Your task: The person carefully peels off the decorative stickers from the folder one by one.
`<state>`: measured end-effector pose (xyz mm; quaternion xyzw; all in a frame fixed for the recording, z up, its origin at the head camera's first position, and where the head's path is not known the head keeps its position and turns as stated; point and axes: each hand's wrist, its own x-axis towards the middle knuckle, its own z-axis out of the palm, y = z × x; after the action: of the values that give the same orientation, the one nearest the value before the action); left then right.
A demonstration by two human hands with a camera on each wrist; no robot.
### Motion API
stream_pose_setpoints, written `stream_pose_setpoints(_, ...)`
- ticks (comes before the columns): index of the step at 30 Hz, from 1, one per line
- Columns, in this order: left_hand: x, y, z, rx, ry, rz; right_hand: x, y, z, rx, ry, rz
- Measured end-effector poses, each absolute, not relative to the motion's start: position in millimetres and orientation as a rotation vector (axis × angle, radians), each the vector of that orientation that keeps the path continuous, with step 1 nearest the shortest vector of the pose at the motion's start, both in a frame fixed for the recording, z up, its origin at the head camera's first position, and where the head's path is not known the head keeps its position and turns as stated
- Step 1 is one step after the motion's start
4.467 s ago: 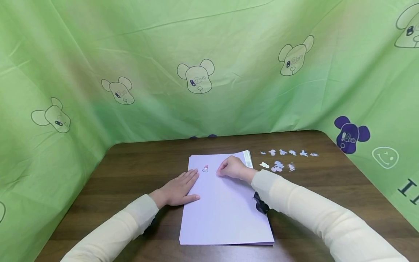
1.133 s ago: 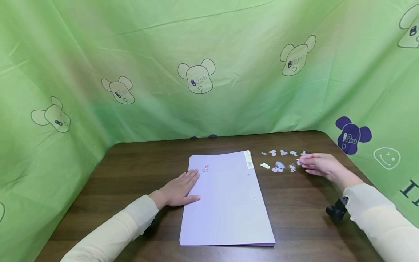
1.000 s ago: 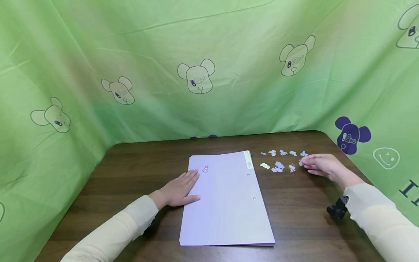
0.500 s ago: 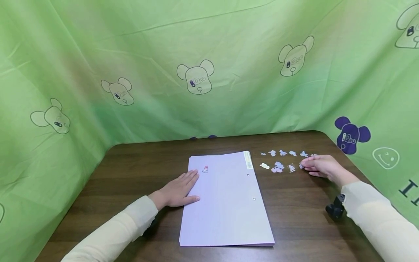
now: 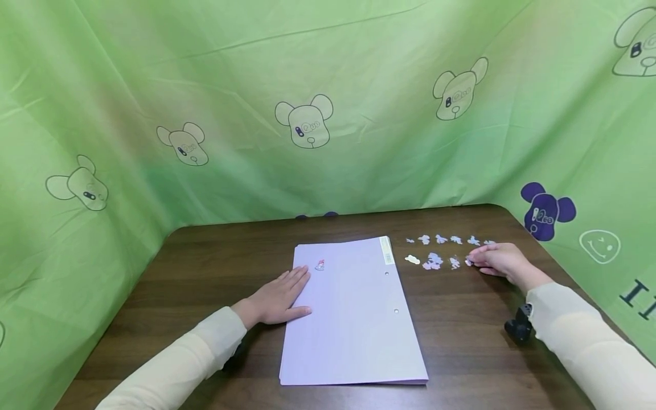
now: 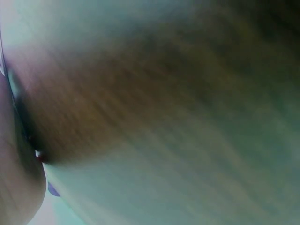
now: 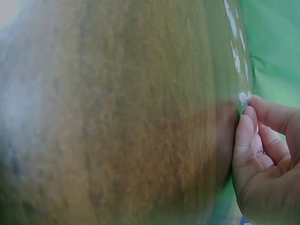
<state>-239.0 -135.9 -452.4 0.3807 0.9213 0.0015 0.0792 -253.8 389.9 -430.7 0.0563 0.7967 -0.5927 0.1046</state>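
Observation:
My left hand [image 5: 279, 296] lies flat with fingers extended across the left edge of a pale lilac paper stack or folder [image 5: 353, 330]. A small red-and-white sticker-like cutout [image 5: 320, 265] lies on the paper near those fingertips. To the right, my right hand [image 5: 499, 263] pinches a small pale purple cutout [image 5: 468, 261] between thumb and fingertips, low over the table at the end of the lower row. In the right wrist view, the thumb and index tip of my right hand [image 7: 269, 150] meet at the small cutout [image 7: 244, 98]. The left wrist view is mostly blur.
Several small cutouts [image 5: 441, 239] form an upper row right of the paper. Below them lie a white cloud-shaped piece [image 5: 412, 259], a larger purple cluster [image 5: 433, 261] and a smaller one [image 5: 454, 262]. A green printed cloth [image 5: 307, 182] hangs behind the brown table [image 5: 220, 250].
My right hand has gone from the paper to the cutouts on the right. Over the last second it has lowered slightly with the pinched cutout. My left hand has stayed in place.

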Motion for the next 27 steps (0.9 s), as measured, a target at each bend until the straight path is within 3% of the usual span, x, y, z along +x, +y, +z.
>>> stream_pose_setpoints(27,-240.7,-135.6,-454.8,1.16,2.76,0.002,-252.8,388.3,-428.6,0.208,2.345,-1.777)
